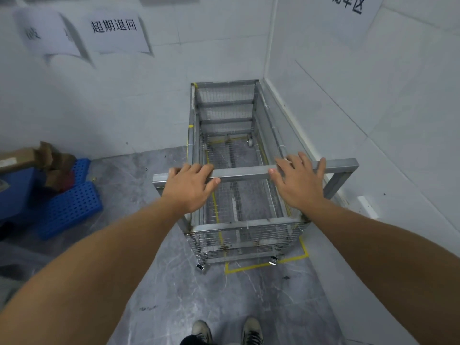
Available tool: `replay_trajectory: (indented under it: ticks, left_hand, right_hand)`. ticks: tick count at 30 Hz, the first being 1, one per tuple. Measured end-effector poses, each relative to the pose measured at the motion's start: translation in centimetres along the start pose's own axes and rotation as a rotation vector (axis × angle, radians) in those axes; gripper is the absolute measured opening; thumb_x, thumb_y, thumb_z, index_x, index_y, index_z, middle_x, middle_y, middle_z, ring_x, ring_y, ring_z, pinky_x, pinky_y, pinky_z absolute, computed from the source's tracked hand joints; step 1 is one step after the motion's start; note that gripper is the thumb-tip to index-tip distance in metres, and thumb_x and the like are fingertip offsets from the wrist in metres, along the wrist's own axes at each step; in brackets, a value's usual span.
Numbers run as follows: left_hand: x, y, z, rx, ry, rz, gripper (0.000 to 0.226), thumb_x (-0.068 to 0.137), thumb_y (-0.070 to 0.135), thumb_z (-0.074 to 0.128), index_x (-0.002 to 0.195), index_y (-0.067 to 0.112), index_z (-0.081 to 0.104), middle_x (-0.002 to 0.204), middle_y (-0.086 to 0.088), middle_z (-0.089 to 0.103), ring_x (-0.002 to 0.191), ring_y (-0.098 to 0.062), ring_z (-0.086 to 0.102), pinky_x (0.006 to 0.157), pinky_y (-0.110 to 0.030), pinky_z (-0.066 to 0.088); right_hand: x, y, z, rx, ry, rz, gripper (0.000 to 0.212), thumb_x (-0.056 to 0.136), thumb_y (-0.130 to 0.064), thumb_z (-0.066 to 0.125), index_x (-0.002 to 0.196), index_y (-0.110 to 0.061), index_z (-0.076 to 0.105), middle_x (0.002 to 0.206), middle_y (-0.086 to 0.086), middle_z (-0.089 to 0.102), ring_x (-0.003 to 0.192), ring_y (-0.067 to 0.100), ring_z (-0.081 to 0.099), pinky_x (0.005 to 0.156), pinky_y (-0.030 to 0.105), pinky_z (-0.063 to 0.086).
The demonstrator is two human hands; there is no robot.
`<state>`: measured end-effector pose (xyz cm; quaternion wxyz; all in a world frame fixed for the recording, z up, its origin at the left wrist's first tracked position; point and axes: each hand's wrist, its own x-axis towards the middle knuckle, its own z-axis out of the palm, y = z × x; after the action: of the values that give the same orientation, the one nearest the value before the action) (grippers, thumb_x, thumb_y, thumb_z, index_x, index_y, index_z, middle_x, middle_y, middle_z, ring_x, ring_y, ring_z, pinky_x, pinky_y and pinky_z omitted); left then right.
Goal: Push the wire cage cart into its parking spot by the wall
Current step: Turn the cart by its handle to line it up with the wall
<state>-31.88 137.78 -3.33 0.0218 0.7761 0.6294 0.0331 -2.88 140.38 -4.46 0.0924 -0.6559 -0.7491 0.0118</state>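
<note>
- Step in hand: the final stretch of the push is judged to be under way, with the empty grey steel wire cage cart (pixel 239 170) standing lengthwise in the corner.
- The cart's far end is seen close to the white tiled back wall (pixel 149 95), and its right side runs just beside the white side wall (pixel 373 95); whether either is touched cannot be told.
- The yellow taped floor outline (pixel 263 266) is visible under and in front of the cart's near end. The near left caster (pixel 201 267) is seen at or just outside the tape line, so the cart is judged almost parked, slightly off to the left.
- The grey square-tube handle bar (pixel 242 173) is held at both ends of its middle span.
- Left hand (pixel 190 186): grip closed loosely over the bar, fingers curled over the top, thumb under the near edge.
- Right hand (pixel 300 183): grip mostly open, palm laid flat on the bar, fingers spread forward, nothing enclosed.
- Next move is judged to call for a short, gentle push forward with a slight nudge to the right, so the near casters are brought inside the tape without the frame being knocked against the walls.
- A blue perforated plastic crate (pixel 72 207) with cardboard scraps lies well apart at the left, clear of the path.
</note>
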Motion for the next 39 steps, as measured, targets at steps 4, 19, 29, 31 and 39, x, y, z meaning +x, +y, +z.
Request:
replay_trajectory:
  ticks: [4, 19, 29, 31, 39]
  left_hand:
    - [-0.1, -1.2, 0.1, 0.028, 0.015, 0.071, 0.047, 0.099, 0.058, 0.018, 0.129, 0.029, 0.041, 0.118, 0.002, 0.058, 0.108, -0.025, 0.053, 0.092, -0.045, 0.034]
    - [0.1, -12.1, 0.8, -0.474, -0.039, 0.393, 0.046, 0.101, 0.051, 0.031, 0.131, 0.026, 0.053, 0.116, 0.007, 0.057, 0.107, -0.013, 0.053, 0.092, -0.033, 0.042]
    - [0.9, -11.8, 1.6, -0.585, 0.098, 0.473, 0.044, 0.1, 0.045, 0.038, 0.119, 0.015, 0.064, 0.113, 0.004, 0.057, 0.101, -0.012, 0.054, 0.087, -0.027, 0.044]
    - [1.1, -11.6, 1.7, -0.601, 0.123, 0.485, 0.043, 0.1, 0.043, 0.039, 0.117, 0.013, 0.066, 0.114, 0.002, 0.057, 0.102, -0.014, 0.054, 0.088, -0.027, 0.044]
    - [1.5, -10.9, 2.4, -0.664, 0.209, 0.465, 0.041, 0.1, 0.037, 0.042, 0.104, 0.007, 0.07, 0.109, -0.004, 0.06, 0.098, -0.019, 0.056, 0.086, -0.03, 0.045]
  right_hand:
    - [-0.5, -2.0, 0.5, -0.007, 0.044, 0.081, 0.071, 0.093, -0.063, 0.007, 0.133, -0.026, 0.052, 0.146, 0.001, 0.047, 0.147, 0.026, 0.022, 0.114, 0.068, 0.002]
    - [-2.0, -11.9, 3.0, 0.28, 0.143, 0.597, 0.071, 0.096, -0.067, 0.023, 0.156, -0.031, 0.018, 0.167, 0.006, -0.005, 0.152, 0.025, -0.012, 0.117, 0.063, -0.003]
    - [-1.6, -12.0, 3.8, 0.348, 0.203, 0.589, 0.072, 0.099, -0.064, 0.026, 0.158, -0.023, 0.017, 0.166, 0.012, -0.011, 0.152, 0.029, -0.014, 0.12, 0.059, 0.004]
    - [-1.2, -12.0, 3.8, 0.352, 0.192, 0.607, 0.073, 0.098, -0.065, 0.023, 0.158, -0.024, 0.014, 0.166, 0.012, -0.014, 0.151, 0.029, -0.017, 0.12, 0.059, 0.003]
    - [0.3, -10.8, 3.5, 0.359, 0.23, 0.682, 0.067, 0.1, -0.058, 0.026, 0.158, -0.025, 0.019, 0.165, 0.015, -0.014, 0.151, 0.031, -0.018, 0.119, 0.06, 0.002]
